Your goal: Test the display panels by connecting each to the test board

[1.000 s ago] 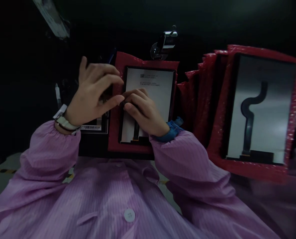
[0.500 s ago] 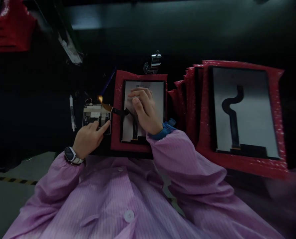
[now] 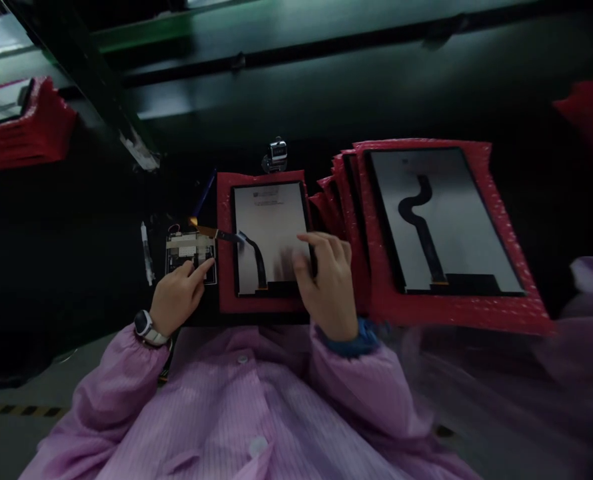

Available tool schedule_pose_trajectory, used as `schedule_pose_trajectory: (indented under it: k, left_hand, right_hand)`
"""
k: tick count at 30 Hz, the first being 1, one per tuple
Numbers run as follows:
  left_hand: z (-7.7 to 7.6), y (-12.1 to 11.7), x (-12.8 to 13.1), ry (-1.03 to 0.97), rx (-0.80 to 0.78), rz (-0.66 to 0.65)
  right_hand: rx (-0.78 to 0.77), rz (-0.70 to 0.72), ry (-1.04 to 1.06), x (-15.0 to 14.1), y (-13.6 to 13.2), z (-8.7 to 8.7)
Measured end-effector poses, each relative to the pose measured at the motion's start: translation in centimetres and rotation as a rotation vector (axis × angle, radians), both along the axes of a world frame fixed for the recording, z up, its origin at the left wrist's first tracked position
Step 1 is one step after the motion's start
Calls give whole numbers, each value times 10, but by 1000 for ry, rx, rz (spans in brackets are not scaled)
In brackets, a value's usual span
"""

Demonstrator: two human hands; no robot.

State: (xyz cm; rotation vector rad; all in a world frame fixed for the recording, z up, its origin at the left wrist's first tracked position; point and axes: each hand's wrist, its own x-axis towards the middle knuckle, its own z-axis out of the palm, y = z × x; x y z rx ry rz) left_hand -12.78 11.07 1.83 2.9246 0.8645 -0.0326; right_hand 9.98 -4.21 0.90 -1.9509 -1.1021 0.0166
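My left hand [image 3: 177, 297] rests at the lower right of a circuit board [image 3: 189, 248], its index finger stretched out onto the board and the other fingers curled. An orange-and-black flex cable [image 3: 211, 232] runs from the board to the ribbon on an LCD panel [image 3: 271, 230]. That panel lies face down, its grey back up, on a red bubble-wrap sleeve [image 3: 226, 280]. Over the panel's right edge is my right hand [image 3: 329, 283], thumb and fingers apart with nothing between them. Whether it touches the panel, I cannot tell.
At the right, a second LCD panel [image 3: 451, 227] lies on stacked red sleeves [image 3: 386, 303]. A silver tally counter [image 3: 277, 155] stands behind the middle panel. A pen [image 3: 147, 253] and a blue stick [image 3: 205, 193] lie near the board. More red sleeves [image 3: 31, 137] are stacked far left.
My right hand has moved off the middle of the panel to its right edge, uncovering printed marks. My left hand stays at the board. The camera view has shifted.
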Motion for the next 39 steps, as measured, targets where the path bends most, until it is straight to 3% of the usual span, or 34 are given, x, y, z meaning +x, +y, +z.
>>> schedule_pose_trajectory:
  k: [5, 9, 12, 16, 19, 21, 23, 26, 29, 31, 35, 37, 39]
  left_hand:
    - [-7, -33, 18, -370, -76, -41]
    - [-16, -57, 35, -395, -81, -51]
    - [-20, -62, 40, -387, -50, -42]
    - [-12, -58, 40, -373, -90, -2]
    - [5, -48, 36, -354, -276, 24]
    - [19, -36, 34, -365, -429, 71]
    - [31, -24, 36, -491, -539, 176]
    - [46, -7, 49, -927, -738, 313]
    - [55, 4, 63, -1164, -1045, 411]
    - [58, 9, 67, -1144, -1133, 523]
    - [51, 16, 60, -1117, -1006, 588]
    - [44, 20, 55, -1132, -944, 567]
    - [39, 25, 51, -1151, -911, 585]
  right_hand:
    - [-213, -45, 102, -18, -42, -21]
    - [-203, -128, 90, -30, -42, -32]
    - [-166, -183, 174, -30, -38, -28]
    - [-63, -187, 263, -28, -37, -1]
    - [79, -160, 207, -38, -33, 31]
    - [164, -70, 172, -50, -23, 51]
    - [227, 55, 154, -63, -10, 65]
    - [291, 265, 169, -79, 8, 74]
    - [321, 440, 264, -85, 19, 66]
    - [282, 401, 363, -84, 24, 52]
    - [18, 189, 427, -81, 35, 26]
    - [-36, 252, 411, -82, 38, 23]
    - [60, 450, 396, -83, 37, 28]
